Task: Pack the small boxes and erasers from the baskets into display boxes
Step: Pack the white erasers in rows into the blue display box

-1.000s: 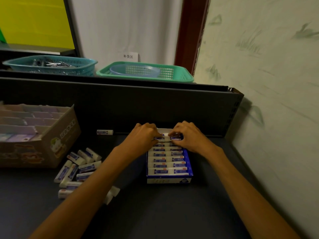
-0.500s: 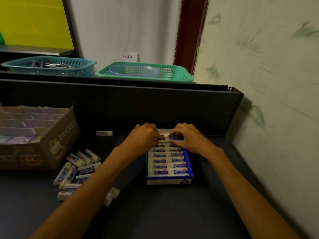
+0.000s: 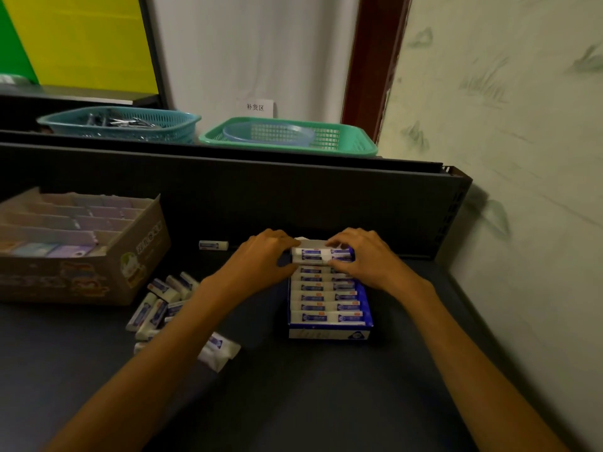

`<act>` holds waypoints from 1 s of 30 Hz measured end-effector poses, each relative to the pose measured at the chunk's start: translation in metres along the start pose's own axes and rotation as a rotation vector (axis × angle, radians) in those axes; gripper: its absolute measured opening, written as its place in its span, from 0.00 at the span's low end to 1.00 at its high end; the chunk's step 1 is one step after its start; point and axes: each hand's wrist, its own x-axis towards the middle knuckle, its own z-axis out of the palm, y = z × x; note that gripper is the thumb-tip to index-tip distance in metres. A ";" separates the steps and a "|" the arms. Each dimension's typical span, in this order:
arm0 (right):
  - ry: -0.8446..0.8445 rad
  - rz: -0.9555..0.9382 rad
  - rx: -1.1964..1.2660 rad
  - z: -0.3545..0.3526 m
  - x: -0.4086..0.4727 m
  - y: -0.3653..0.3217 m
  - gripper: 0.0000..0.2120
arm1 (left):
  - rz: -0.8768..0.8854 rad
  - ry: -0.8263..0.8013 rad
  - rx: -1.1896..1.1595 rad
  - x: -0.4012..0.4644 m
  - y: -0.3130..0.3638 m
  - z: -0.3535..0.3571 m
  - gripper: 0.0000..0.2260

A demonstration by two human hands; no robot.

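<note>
A blue and white display box (image 3: 329, 334) sits on the dark table, filled with rows of white erasers in blue sleeves. My left hand (image 3: 261, 259) and my right hand (image 3: 362, 256) both pinch the erasers (image 3: 321, 255) of the farthest row, at the back of the box. A pile of loose erasers (image 3: 160, 305) lies to the left, partly hidden by my left forearm. One eraser (image 3: 213, 245) lies alone near the back panel.
A brown cardboard box (image 3: 137, 262) with dividers and small boxes stands at the left. On the shelf behind the dark panel sit a teal basket (image 3: 182, 120) and a green basket (image 3: 359, 143) holding a blue one. A wall closes the right side.
The far row of erasers now sits slightly raised between my fingers. Both hands stay at the back of the box; the view shifted a little.
</note>
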 end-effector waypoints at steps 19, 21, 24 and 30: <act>0.076 -0.025 -0.008 0.044 -0.040 -0.165 0.21 | -0.112 -0.086 0.097 -0.147 -0.079 -0.063 0.24; 0.065 -0.018 -0.025 0.050 -0.047 -0.180 0.21 | -0.108 -0.095 0.089 -0.159 -0.086 -0.063 0.25; 0.019 0.008 -0.019 0.057 -0.055 -0.193 0.22 | -0.097 -0.126 0.060 -0.169 -0.090 -0.063 0.25; -0.088 0.071 0.060 0.063 -0.069 -0.204 0.20 | -0.073 -0.184 -0.003 -0.179 -0.091 -0.061 0.24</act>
